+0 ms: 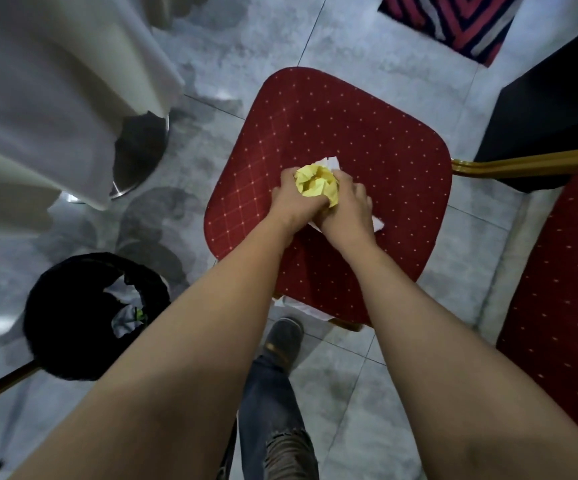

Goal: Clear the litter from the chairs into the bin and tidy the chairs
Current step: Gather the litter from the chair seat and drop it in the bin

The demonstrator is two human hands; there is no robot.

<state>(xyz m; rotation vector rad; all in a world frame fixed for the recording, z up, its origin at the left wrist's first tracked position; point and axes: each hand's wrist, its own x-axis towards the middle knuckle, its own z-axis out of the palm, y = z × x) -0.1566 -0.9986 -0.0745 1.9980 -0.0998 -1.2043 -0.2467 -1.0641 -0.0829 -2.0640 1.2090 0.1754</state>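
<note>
Left hand (292, 202) and right hand (346, 211) both curled round the yellow paper wad (317, 184), white scraps (379, 224) under them, mid red chair seat (349, 126) — bin (72, 317) sits back-left of the hands, nearer the left one.

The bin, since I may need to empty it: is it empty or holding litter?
Holding litter: pale crumpled scraps show inside the black bin, through its open top. How full, cannot tell.
</note>
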